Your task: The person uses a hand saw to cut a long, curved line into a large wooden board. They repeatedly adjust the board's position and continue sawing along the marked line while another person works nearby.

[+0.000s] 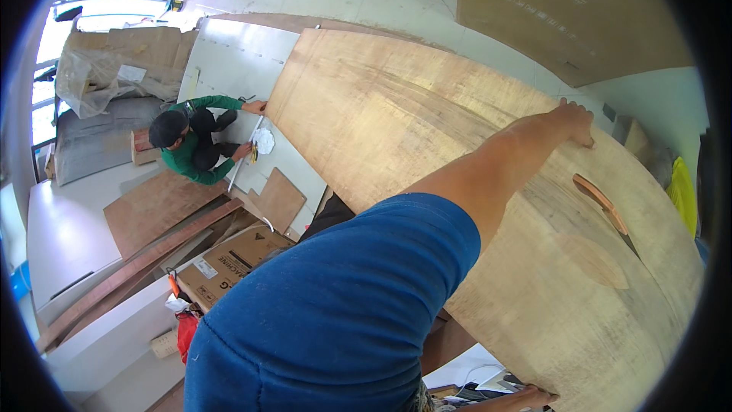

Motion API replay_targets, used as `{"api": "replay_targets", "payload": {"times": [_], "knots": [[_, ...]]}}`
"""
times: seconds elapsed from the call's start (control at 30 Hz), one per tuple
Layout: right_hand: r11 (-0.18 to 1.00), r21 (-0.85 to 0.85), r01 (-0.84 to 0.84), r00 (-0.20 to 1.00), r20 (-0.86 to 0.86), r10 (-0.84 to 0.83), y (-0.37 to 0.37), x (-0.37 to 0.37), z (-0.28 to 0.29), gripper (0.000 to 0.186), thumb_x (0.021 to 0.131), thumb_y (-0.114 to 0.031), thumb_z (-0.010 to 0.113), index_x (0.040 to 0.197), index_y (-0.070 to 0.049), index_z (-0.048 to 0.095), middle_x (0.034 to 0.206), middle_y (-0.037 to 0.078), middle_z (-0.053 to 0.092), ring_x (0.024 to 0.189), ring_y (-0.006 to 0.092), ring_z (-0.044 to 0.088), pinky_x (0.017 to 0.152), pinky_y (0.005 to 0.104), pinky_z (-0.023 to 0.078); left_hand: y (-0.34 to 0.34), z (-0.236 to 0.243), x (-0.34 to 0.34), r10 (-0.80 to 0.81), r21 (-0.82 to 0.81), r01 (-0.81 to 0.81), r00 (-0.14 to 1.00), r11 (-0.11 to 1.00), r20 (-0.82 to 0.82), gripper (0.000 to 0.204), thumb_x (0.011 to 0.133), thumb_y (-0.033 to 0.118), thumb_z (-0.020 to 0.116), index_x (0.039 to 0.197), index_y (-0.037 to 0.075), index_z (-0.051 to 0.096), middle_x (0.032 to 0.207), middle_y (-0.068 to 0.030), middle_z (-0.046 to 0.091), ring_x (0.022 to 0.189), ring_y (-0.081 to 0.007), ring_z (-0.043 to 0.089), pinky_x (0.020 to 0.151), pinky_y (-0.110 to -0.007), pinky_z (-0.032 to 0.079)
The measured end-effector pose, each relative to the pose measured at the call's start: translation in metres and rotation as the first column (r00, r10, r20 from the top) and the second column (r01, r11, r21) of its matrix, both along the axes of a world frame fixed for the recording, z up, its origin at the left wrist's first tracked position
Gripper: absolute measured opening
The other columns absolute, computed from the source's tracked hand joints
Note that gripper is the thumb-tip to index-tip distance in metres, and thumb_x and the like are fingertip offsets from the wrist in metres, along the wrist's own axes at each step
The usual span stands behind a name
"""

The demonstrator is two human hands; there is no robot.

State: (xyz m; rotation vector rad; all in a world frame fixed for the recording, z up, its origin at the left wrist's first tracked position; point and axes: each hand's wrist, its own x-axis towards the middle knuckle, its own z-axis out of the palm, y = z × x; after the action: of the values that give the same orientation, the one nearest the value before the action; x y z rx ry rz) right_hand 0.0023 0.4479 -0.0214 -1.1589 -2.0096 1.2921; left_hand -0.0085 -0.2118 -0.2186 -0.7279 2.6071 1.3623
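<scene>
A large pale plywood sheet (366,122) stretches across the middle and right. My left hand (576,123) reaches over it in a blue sleeve, with fingers curled over its far edge. At the bottom, my right hand (534,398) is closed at the sheet's near edge, partly cut off by the frame. A tool with a curved wooden handle (598,194) and a thin dark end lies on the sheet, nearer me than my left hand. At left a crouching person (194,141) in green holds a long white strip (242,156), one hand at the sheet's left corner.
White boards (229,61) and a small brown panel (278,200) lie around the person. Wood offcuts (137,275) and a cardboard box (232,259) crowd the lower left. A big carton (572,15) stands beyond the sheet; yellow cloth (682,194) hangs at right.
</scene>
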Motion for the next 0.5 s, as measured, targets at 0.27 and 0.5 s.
{"api": "replay_targets", "payload": {"times": [0.27, 0.5], "knots": [[0.994, -0.07, -0.083, 0.995, 0.049, 0.087, 0.058, -0.027, -0.045, 0.077, 0.095, -0.044, 0.074, 0.144, 0.01, 0.05, 0.145, 0.024, 0.058, 0.121, 0.0375, 0.062, 0.103, 0.0484, 0.054, -0.02, -0.001, 0.0, -0.071, -0.03, 0.078, 0.98, 0.996, 0.187, 0.084, 0.082, 0.066, 0.072, 0.134, 0.0, 0.066, 0.14, -0.0247, 0.063, 0.134, -0.0441, 0.056, 0.117, -0.066, 0.034], [0.968, -0.142, -0.205, 0.976, 0.04, 0.213, 0.097, -0.062, -0.081, 0.082, 0.094, -0.048, 0.075, 0.143, 0.013, 0.049, 0.148, 0.025, 0.056, 0.125, 0.0385, 0.061, 0.106, 0.0483, 0.054, -0.028, 0.011, 0.007, 0.067, -0.092, -0.05, 0.979, 0.995, 0.192, 0.081, 0.083, 0.061, 0.073, 0.141, 0.004, 0.059, 0.144, -0.0199, 0.061, 0.135, -0.037, 0.056, 0.11, -0.06, 0.041]]}}
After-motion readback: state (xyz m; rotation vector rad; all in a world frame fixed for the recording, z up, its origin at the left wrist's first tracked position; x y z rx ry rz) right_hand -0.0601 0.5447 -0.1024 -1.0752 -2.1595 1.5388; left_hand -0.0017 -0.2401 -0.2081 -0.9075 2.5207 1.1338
